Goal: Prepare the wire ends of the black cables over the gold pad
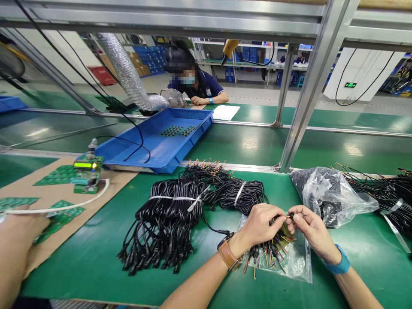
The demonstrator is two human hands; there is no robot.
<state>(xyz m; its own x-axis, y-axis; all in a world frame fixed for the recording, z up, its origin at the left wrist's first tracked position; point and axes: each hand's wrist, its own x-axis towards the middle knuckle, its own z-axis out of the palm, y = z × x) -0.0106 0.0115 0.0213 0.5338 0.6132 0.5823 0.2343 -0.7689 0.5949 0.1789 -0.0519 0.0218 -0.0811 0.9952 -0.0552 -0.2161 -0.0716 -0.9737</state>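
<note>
Over a plastic bag, my left hand (262,225) pinches the thin coloured wire end of a black cable, its fingertips closed. Close beside it, my right hand (310,225) grips a small black connector (291,215) between thumb and fingers, at the end of that wire. Below both hands, short black leads with red and yellow wire ends (268,254) lie on the clear plastic bag (299,266). Left of my hands are bundled black cables (174,201) tied with white bands, and another coiled bundle (243,195) touches them.
A co-worker's hand (27,231) rests by green circuit boards (61,210) on cardboard. A test board with a lit display (86,171) stands there. Behind are a blue tray (154,156) and a metal post (309,94). Rightward lie a filled plastic bag (331,193) and more cables (394,201).
</note>
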